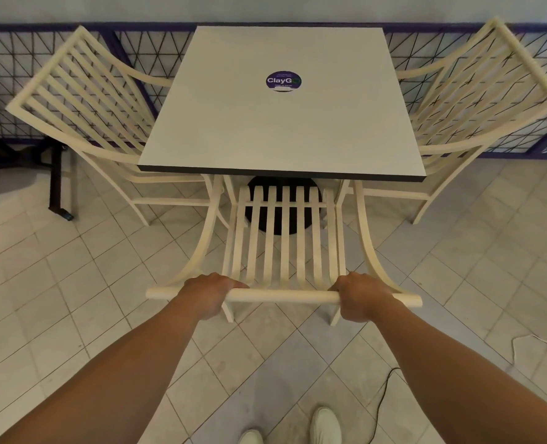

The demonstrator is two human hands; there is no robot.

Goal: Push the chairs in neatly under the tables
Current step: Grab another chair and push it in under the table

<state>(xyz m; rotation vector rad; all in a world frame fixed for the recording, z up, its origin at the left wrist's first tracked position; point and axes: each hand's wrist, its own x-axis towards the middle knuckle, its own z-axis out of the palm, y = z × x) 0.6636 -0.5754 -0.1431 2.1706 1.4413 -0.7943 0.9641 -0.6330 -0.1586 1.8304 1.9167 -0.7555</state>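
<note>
A cream slatted chair [283, 238] stands right in front of me, its seat partly under the near edge of a square grey table [281, 129] with a purple round sticker. My left hand [209, 294] grips the left part of the chair's top rail. My right hand [360, 296] grips the right part of the same rail. A second cream chair [83, 100] sits at the table's left side and a third [477, 91] at its right side, both with seats tucked under the tabletop.
A purple-framed wire fence [9, 75] runs behind the table. A dark table leg and base [57, 184] stand at the far left. Cables [390, 386] lie on the tiled floor at the right. My white shoes [325, 426] show at the bottom.
</note>
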